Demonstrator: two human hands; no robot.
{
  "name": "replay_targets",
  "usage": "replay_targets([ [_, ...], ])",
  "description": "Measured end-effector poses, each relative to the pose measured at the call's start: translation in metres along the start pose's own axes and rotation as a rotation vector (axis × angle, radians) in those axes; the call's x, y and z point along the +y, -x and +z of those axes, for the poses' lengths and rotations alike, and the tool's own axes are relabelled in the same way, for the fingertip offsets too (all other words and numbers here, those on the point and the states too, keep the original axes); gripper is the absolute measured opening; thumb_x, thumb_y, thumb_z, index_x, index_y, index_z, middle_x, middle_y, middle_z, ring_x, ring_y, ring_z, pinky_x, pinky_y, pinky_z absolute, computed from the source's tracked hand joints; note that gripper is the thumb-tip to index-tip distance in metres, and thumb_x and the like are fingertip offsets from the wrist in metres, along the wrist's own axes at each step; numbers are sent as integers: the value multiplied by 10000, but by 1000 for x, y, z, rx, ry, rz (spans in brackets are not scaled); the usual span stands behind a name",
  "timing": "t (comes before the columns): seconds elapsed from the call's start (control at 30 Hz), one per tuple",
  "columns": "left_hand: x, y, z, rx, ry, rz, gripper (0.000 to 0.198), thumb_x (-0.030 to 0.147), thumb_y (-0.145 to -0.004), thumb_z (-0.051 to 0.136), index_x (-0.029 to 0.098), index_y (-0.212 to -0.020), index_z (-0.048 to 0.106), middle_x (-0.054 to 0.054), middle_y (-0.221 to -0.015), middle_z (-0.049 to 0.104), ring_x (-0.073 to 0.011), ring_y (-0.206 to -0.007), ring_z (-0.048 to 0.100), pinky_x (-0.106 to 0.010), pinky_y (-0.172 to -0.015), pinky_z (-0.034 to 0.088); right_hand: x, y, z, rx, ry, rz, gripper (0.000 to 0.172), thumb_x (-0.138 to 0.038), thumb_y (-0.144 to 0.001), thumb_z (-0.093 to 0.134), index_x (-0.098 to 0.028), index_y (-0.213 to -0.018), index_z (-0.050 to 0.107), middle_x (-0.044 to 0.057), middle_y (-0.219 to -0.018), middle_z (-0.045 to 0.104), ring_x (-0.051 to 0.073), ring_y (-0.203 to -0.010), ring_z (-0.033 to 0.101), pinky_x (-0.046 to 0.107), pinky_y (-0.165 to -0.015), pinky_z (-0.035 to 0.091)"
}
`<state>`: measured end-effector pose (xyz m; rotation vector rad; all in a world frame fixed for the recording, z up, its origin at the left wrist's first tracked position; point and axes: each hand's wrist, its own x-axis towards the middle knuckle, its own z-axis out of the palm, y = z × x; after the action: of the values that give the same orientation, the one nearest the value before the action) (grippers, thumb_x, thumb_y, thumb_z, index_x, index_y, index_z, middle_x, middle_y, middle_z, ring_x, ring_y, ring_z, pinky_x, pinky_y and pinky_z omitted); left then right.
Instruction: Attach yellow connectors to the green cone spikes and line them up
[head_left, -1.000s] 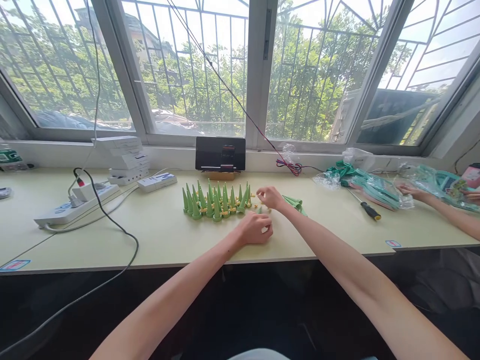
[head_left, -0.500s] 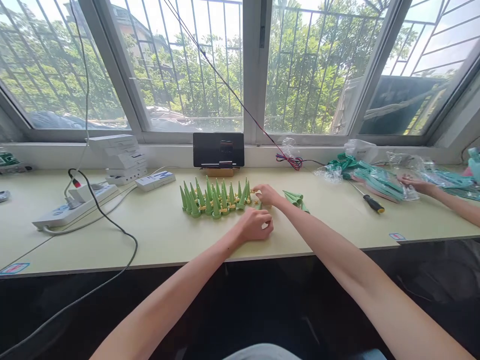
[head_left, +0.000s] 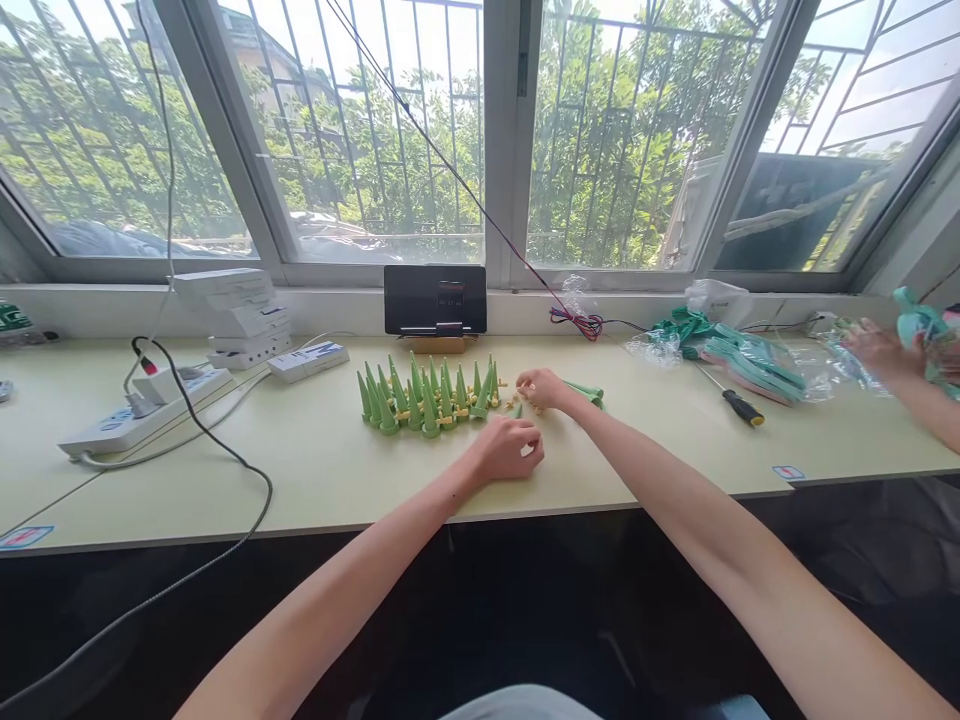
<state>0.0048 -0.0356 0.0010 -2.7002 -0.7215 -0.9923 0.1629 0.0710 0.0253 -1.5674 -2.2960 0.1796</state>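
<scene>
Several green cones (head_left: 414, 398) stand upright in a cluster on the table, with small yellow pieces between them. My left hand (head_left: 510, 447) rests on the table right of the cluster, fingers curled closed; what it holds, if anything, is hidden. Just behind its knuckles shows the tip of another green cone (head_left: 517, 410). My right hand (head_left: 544, 388) is a little further back, fingers bent down and pinched together over loose small yellow pieces (head_left: 511, 403). Whatever is between those fingertips is too small to make out. More green cones (head_left: 589, 391) lie on their sides, partly behind my right hand.
A dark tablet (head_left: 435, 300) stands by the window. At left are a power strip (head_left: 142, 410), cables and stacked white boxes (head_left: 244, 315). On the right lie a screwdriver (head_left: 742, 407) and bagged teal items (head_left: 750, 360), near another person's hand (head_left: 881, 350).
My right hand has moved right, from the cluster's edge to above the loose yellow pieces. My left hand keeps its place. The other person's hand has shifted right.
</scene>
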Motion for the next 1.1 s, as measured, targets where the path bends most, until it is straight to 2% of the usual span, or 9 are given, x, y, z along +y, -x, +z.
replay_targets([
  [0.1, 0, 0, 0, 0, 7, -3, 191, 166, -729, 516, 179, -547, 573, -2, -579, 609, -93, -459, 420, -272, -508, 299, -2, 0, 0, -15, -15, -5, 197, -250, -850, 592, -197, -983, 727, 35, -964, 729, 160, -860, 629, 222, -731, 431],
  [0.37, -2, 0, 1, 10, 17, -16, 192, 165, -737, 522, 178, -549, 554, 5, -582, 603, -90, -465, 416, -273, -510, 291, 2, -5, 8, -15, -61, -10, 219, -134, -793, 594, -181, -965, 722, 35, -927, 727, 149, -810, 622, 213, -701, 434],
  [0.53, -3, 0, 1, 37, 40, -26, 219, 160, -755, 519, 176, -536, 515, 11, -563, 576, -87, -466, 406, -263, -507, 291, 4, -5, 14, 48, -97, -32, 300, -49, -737, 554, -178, -949, 722, 29, -854, 725, 142, -765, 614, 205, -705, 436],
  [0.67, -4, -1, 0, 88, 47, -78, 278, 165, -795, 496, 175, -519, 458, 11, -531, 526, -88, -466, 386, -257, -500, 283, -1, -2, 14, 98, -174, -36, 271, -58, -745, 540, -176, -915, 715, 29, -816, 717, 132, -723, 601, 211, -703, 436],
  [0.9, -16, -2, 2, 245, 116, -361, 298, 205, -834, 487, 175, -545, 423, 20, -540, 482, -87, -499, 383, -246, -542, 311, -13, 12, -2, 330, -497, -56, 191, -227, -775, 579, -178, -923, 689, 30, -790, 692, 114, -609, 558, 240, -635, 443],
  [1.0, -18, -4, 1, 289, 129, -457, 303, 225, -847, 476, 175, -552, 431, 17, -547, 481, -92, -509, 395, -251, -548, 311, -18, 28, -5, 361, -753, -47, 232, -305, -745, 617, -169, -925, 670, 31, -759, 669, 135, -658, 587, 244, -598, 447],
  [1.1, -17, -5, -1, 293, 147, -485, 263, 247, -854, 480, 176, -601, 489, 10, -595, 527, -100, -536, 432, -253, -566, 330, -26, 47, -1, 351, -962, -21, 308, -391, -709, 680, -171, -924, 658, 31, -759, 665, 144, -684, 591, 253, -591, 452],
])
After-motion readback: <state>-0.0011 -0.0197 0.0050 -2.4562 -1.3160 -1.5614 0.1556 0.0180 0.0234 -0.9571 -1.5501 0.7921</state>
